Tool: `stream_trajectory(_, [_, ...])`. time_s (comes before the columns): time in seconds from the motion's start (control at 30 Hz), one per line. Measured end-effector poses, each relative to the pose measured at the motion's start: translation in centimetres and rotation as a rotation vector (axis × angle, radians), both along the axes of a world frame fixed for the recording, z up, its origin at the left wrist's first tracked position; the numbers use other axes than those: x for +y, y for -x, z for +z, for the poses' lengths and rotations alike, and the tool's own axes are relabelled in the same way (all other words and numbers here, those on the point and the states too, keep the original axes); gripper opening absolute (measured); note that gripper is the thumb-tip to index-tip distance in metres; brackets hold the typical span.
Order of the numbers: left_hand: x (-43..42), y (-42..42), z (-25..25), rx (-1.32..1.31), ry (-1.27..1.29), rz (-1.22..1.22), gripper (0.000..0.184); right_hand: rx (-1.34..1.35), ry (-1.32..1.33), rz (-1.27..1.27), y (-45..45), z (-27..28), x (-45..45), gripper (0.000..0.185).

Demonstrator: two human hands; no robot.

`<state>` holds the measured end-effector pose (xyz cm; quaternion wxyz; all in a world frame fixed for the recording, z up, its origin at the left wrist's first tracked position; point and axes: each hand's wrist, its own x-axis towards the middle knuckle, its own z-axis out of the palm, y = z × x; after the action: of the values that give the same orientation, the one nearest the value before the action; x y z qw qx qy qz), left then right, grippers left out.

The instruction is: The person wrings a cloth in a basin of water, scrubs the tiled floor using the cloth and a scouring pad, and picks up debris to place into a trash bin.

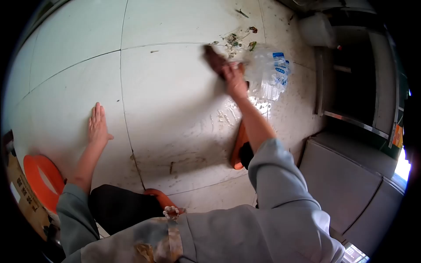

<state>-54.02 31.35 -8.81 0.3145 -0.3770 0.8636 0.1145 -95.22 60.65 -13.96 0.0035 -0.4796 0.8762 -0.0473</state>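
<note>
My right hand [236,81] presses a dark reddish-brown rag [215,60] against the pale tiled floor [171,87]. The rag is blurred, so its exact shape is hard to make out. Just beyond it lies a scatter of wet scraps and leafy bits [237,40]. A crumpled clear plastic bag with blue print [265,72] rests right beside this hand. Wet, shiny streaks [226,115] mark the tiles below the wrist. My left hand [98,125] lies flat on the floor, fingers stretched and thumb out, holding nothing.
Orange footwear [238,147] shows near my right arm. An orange ring-shaped object [41,175] and a cardboard box [28,197] stand at the left. Along the right are a grey cabinet [340,184], a dark open shelf [351,79] and a whitish container [316,30].
</note>
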Motion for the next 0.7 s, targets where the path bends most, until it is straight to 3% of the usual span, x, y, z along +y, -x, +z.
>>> stream_trajectory(0.07, [-0.2,0.4,-0.4,-0.031,0.017,0.011,0.119,-0.035,-0.090,-0.162,5.8,2.2,0.4,0.045])
stream_trajectory(0.17, [0.2,0.2,-1.0,-0.020,0.011,0.025,0.121,-0.041,0.015,-0.045,5.8,9.6,-1.0,0.046])
stream_trajectory(0.23, [-0.4,-0.4,-1.3,0.055,-0.021,0.022,0.122,-0.122,0.112,0.146,4.5,11.6,-0.1,0.046])
stream_trajectory(0.3, [-0.8,1.1,-0.2,-0.041,-0.043,0.004,0.111,-1.192,0.284,-0.507,-0.7,19.0,-1.4,0.047])
stream_trajectory(0.37, [-1.3,2.3,0.8,-0.135,-0.078,0.030,0.103,-0.999,0.189,-0.074,-2.4,15.4,1.5,0.048])
stream_trajectory(0.5, [3.1,7.7,3.8,-0.008,-0.103,-0.007,0.090,-0.414,0.071,0.694,-6.4,7.0,4.6,0.049])
stream_trajectory(0.6, [8.7,11.5,3.4,0.182,-0.154,-0.006,0.084,-0.374,-0.100,0.929,-7.8,3.5,5.9,0.049])
stream_trajectory(0.7, [13.6,17.5,4.6,0.183,-0.190,-0.064,0.082,-0.308,0.017,0.823,-3.3,2.5,6.2,0.043])
